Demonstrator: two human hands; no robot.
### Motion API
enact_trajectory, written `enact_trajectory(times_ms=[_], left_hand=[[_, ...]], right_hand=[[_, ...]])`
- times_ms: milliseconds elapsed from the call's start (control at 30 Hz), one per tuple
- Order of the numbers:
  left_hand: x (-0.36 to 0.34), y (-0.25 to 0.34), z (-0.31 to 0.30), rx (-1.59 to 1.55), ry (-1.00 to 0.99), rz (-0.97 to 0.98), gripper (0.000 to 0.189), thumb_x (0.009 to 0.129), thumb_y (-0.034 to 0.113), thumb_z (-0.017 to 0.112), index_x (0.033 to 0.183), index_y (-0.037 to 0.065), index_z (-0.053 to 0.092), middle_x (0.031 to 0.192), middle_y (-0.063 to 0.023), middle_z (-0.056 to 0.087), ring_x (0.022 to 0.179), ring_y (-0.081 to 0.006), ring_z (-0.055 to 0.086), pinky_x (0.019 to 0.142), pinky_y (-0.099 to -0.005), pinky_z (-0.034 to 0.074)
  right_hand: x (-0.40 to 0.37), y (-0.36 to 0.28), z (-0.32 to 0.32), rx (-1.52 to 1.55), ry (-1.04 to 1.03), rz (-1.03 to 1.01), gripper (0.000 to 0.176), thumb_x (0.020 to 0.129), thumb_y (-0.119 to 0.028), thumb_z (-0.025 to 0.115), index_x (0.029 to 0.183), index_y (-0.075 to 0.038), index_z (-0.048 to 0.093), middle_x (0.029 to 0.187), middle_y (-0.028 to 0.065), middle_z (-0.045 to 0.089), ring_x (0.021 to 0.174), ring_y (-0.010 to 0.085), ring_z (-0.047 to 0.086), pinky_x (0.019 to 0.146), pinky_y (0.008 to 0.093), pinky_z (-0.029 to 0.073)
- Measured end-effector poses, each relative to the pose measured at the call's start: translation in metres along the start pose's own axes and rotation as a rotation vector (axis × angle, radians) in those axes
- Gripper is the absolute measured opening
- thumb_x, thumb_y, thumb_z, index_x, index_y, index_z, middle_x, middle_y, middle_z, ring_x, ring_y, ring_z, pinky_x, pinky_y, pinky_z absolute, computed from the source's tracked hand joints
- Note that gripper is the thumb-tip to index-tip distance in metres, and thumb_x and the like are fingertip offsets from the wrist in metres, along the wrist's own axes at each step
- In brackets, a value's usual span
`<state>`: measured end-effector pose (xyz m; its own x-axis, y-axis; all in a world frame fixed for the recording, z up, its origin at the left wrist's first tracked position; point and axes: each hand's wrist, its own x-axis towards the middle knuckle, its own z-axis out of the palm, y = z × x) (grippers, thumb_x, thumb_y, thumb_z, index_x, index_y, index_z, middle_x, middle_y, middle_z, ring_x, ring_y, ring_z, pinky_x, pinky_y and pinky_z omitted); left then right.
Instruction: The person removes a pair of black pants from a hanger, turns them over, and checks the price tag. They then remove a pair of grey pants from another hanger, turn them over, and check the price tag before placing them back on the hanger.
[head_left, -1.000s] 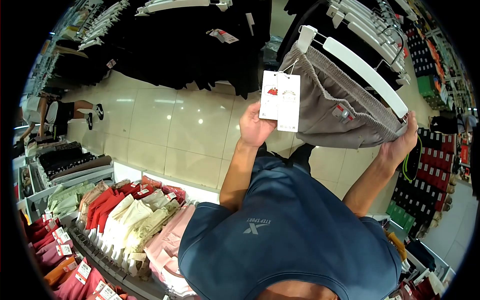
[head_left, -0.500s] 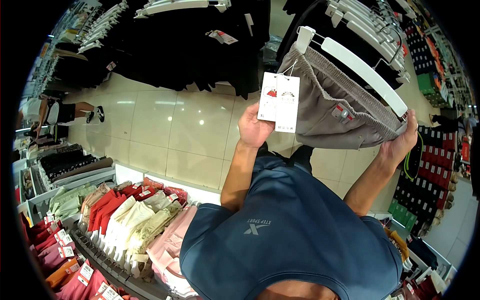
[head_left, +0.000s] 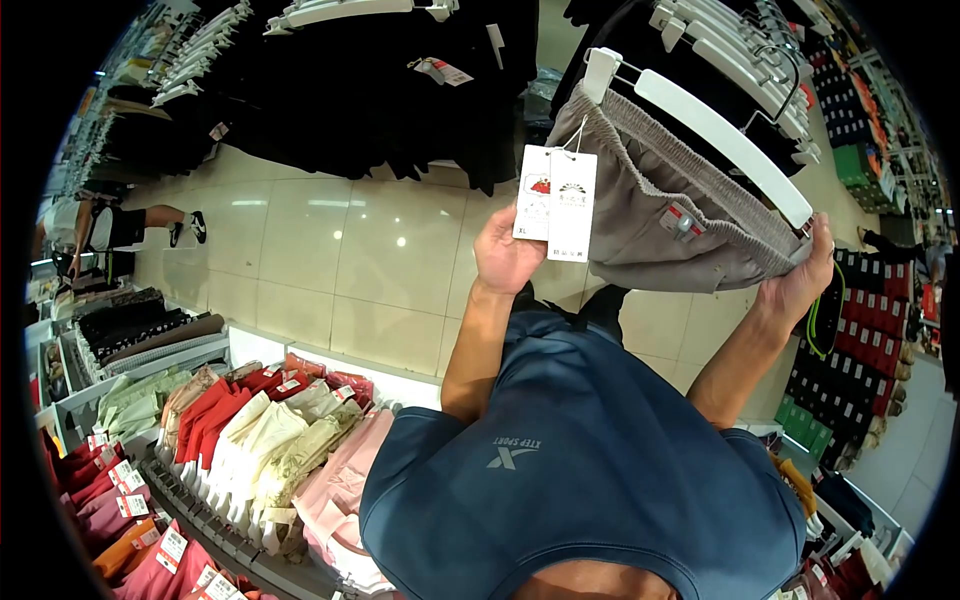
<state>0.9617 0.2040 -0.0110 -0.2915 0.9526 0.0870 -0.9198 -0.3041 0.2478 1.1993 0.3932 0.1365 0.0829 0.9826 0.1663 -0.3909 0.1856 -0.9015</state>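
Grey elastic-waist trousers (head_left: 660, 240) hang from the clips of a white hanger (head_left: 725, 150), tilted down to the right. Two white paper hang tags (head_left: 570, 205) dangle on a string from the waistband's left end, their printed faces toward me; one reads XL. My left hand (head_left: 508, 258) is closed on the tags' left edge, its fingers partly hidden behind them. At the other end, my right hand (head_left: 800, 285) grips the waistband by the hanger's right clip. A red-and-white sticker with a grey security tag (head_left: 683, 222) sits inside the waistband.
Black garments (head_left: 340, 100) hang on a rack ahead, beside more white hangers (head_left: 720, 60). Behind me on the left, a display bin (head_left: 285, 350) holds folded red, cream and pink clothes. A person (head_left: 110, 225) is at far left. Boxed goods (head_left: 850, 350) line the right.
The trousers, hanger and tags have shifted very slightly up and left. Both hands keep their hold.
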Motion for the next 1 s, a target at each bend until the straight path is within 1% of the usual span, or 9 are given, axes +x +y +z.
enact_trajectory(times_ms=[167, 267, 567, 1000], left_hand=[[0.0007, -0.0003, 0.0027, 0.02, 0.021, -0.022, 0.053, 0.096, 0.032, 0.034, 0.135, -0.003, 0.043, 0.133, -0.0147, 0.052, 0.122, -0.0296, 0.051, 0.104, -0.0447, 0.038], [0.0015, 0.0008, 0.0028, 0.027, -0.003, -0.02, 0.053, 0.096, 0.033, 0.034, 0.134, -0.003, 0.044, 0.132, -0.0146, 0.053, 0.121, -0.0294, 0.051, 0.104, -0.0446, 0.038], [0.0031, 0.0018, 0.0022, 0.047, 0.059, -0.026, 0.052, 0.097, 0.035, 0.035, 0.13, -0.003, 0.048, 0.13, -0.0148, 0.055, 0.119, -0.0293, 0.053, 0.102, -0.0433, 0.04], [0.002, 0.0007, -0.0035, 0.027, 0.024, 0.009, 0.055, 0.098, 0.039, 0.034, 0.13, -0.004, 0.047, 0.131, -0.0157, 0.053, 0.123, -0.0292, 0.05, 0.105, -0.0438, 0.036]], right_hand=[[0.0011, 0.0014, -0.0022, 0.015, 0.002, -0.001, 0.02, 0.088, -0.015, 0.062, 0.094, 0.004, 0.061, 0.09, 0.0117, 0.066, 0.079, 0.0206, 0.066, 0.07, 0.0338, 0.057], [0.001, 0.0019, -0.0033, 0.013, 0.002, -0.003, 0.02, 0.088, -0.015, 0.062, 0.095, 0.004, 0.061, 0.091, 0.0118, 0.066, 0.079, 0.021, 0.066, 0.071, 0.0344, 0.057], [0.0018, 0.0037, -0.0047, 0.01, 0.001, -0.008, 0.021, 0.089, -0.015, 0.06, 0.095, 0.005, 0.06, 0.09, 0.0141, 0.065, 0.078, 0.0229, 0.066, 0.07, 0.0349, 0.057], [0.0013, 0.0028, 0.0022, 0.001, 0.019, -0.013, 0.021, 0.088, -0.015, 0.062, 0.094, 0.005, 0.06, 0.09, 0.013, 0.065, 0.077, 0.0214, 0.066, 0.069, 0.0339, 0.057]])
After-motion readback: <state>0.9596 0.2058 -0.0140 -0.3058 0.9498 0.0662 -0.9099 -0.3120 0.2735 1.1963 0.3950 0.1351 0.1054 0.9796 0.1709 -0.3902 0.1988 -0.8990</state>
